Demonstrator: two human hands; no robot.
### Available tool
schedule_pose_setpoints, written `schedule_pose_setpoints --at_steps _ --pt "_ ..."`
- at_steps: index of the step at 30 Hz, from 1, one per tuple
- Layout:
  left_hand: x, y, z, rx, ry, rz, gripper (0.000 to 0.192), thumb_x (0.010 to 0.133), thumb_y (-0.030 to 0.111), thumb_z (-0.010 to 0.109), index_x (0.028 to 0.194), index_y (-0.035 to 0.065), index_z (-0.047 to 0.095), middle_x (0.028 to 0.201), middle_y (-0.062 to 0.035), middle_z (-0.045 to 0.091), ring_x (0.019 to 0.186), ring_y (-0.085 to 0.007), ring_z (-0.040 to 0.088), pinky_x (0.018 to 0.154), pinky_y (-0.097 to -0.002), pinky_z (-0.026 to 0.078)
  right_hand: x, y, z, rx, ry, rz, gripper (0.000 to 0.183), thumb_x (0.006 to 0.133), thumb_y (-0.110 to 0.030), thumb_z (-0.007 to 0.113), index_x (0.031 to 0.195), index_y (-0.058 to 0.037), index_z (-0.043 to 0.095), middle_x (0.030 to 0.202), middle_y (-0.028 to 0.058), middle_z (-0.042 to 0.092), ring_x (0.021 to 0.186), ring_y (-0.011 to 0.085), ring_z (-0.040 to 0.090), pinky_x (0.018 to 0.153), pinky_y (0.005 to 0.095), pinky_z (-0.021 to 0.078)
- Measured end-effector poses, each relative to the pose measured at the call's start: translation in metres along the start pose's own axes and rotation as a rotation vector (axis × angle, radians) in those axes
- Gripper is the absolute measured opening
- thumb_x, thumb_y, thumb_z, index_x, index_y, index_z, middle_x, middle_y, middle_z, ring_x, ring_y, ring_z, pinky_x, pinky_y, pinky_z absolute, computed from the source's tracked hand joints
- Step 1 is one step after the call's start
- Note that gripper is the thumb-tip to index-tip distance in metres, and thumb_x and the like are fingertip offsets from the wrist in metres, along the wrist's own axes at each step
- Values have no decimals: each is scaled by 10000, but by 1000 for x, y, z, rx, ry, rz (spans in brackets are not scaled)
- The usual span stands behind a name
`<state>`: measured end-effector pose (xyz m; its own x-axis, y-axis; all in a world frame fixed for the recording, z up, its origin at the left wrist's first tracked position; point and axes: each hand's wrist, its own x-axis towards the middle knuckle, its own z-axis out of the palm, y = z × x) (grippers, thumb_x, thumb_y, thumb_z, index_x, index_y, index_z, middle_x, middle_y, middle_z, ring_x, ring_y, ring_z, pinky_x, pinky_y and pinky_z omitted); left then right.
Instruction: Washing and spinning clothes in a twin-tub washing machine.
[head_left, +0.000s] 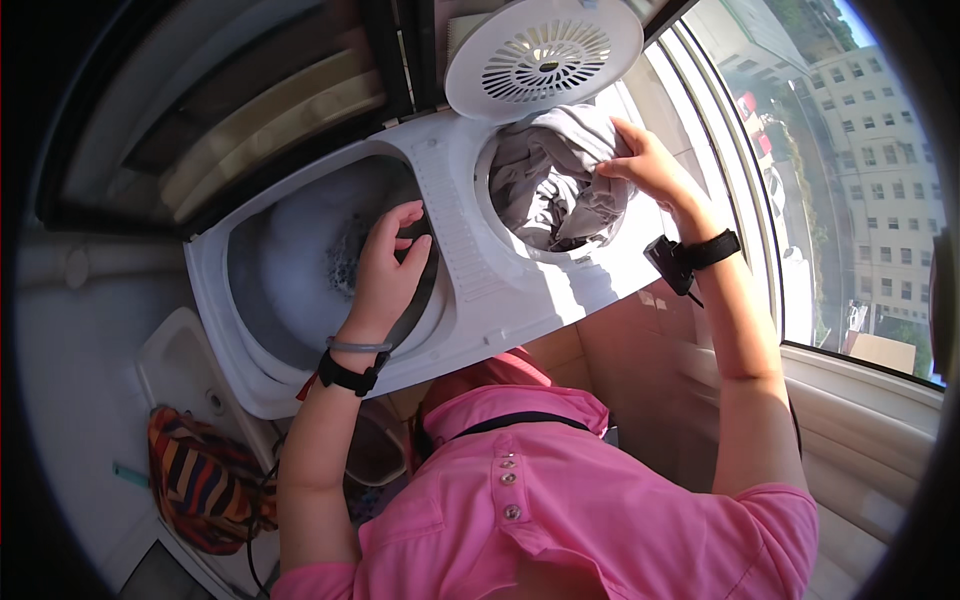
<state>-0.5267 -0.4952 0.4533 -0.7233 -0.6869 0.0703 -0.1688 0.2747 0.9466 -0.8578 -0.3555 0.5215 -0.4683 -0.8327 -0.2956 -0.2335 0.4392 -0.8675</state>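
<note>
A white twin-tub washing machine (480, 289) stands before me. Grey wet-looking laundry (555, 172) fills its round spin tub on the right and rises above the rim. At the laundry's right edge, my right hand (645, 161) pinches a fold of it between thumb and fingers. My left hand (394, 259) hovers over the right side of the wash tub (259, 315), holding nothing, its fingers bent and the thumb apart. Foamy, cloudy water (300, 225) lies in that tub, and a darker bubbly patch shows near my left wrist.
The round slotted spin-tub lid (547, 60) stands raised behind the laundry. A dark lid (247, 112) is tilted up behind the wash tub. A window (855, 187) borders the right side. Striped cloth (202, 480) hangs by a white basin (180, 360) at lower left.
</note>
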Motion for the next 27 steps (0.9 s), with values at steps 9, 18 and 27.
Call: schedule_pose_setpoints --at_steps 9,18,27 --pt "-14 -15 6 -43 -30 -102 345 881 13 609 1222 36 559 1162 -106 615 1096 -193 588 840 -286 489 -6 85 47 -1404 -646 -160 515 800 -3 534 1258 -228 609 1163 6 632 1211 219 523 1117 484 306" --pt "-29 -31 -4 -142 16 -254 333 908 14 581 1238 45 551 1151 -85 617 1070 -158 587 835 -266 472 65 105 99 -875 -379 168 905 805 -351 720 1501 -93 202 1322 291 480 1124 413 566 948 452 463" --pt "-50 -33 -22 -111 62 -314 303 920 27 579 1222 37 560 1085 -84 644 984 -150 608 844 -275 482 81 123 135 -1311 -694 -392 349 856 -153 552 1200 -145 617 1111 144 639 1079 289 609 862 416 520"
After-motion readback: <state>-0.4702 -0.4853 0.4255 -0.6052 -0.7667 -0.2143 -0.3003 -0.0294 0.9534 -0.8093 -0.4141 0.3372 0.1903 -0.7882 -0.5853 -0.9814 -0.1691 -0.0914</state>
